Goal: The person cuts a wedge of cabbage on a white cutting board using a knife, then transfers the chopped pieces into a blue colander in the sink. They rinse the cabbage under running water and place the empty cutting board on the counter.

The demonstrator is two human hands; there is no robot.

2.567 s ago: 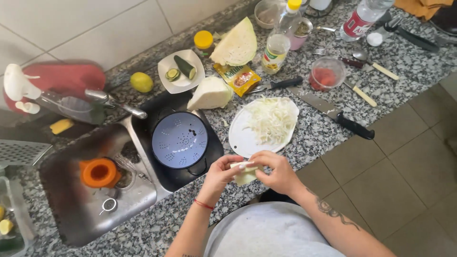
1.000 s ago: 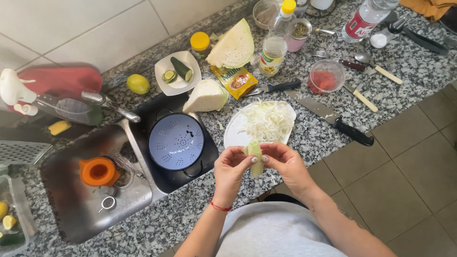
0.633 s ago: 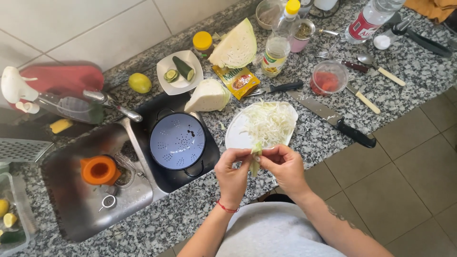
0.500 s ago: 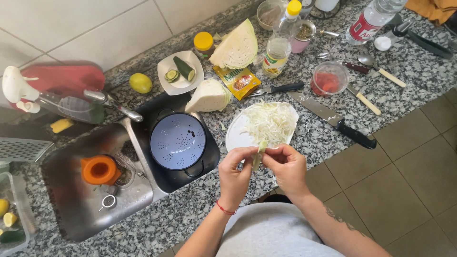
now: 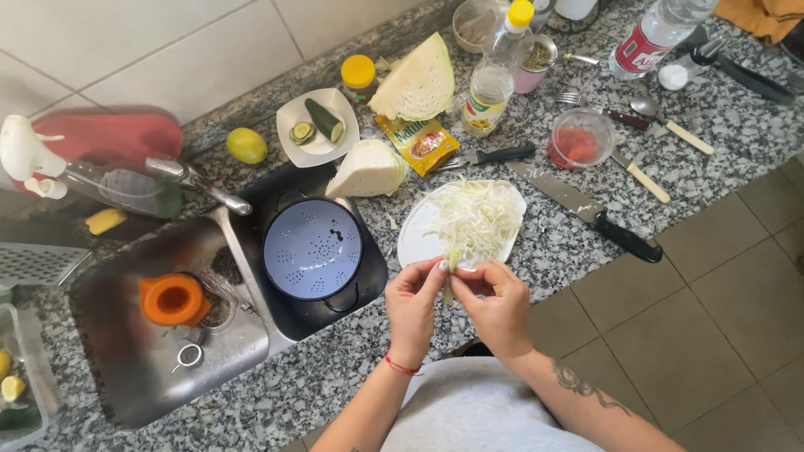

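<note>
Hands [image 5: 456,301] lower now, pinching cabbage strip [image 5: 449,289]

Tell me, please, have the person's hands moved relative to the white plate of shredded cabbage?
Yes. Both hands rose from below the white plate to its near rim, holding a pale cabbage piece.

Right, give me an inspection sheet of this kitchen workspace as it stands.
Surface: speckled granite counter, steel sink at the left.
Job's things: small pale cabbage piece pinched between both hands over the near rim of the white plate, which carries shredded cabbage.
Clutter: blue colander, cabbage wedge, large knife, lemon, oil bottle, cucumber dish.
Hands: left hand and right hand, fingers closed on the piece.
Cables: nothing seen.
Surroundings: tiled wall, tiled floor.
</note>
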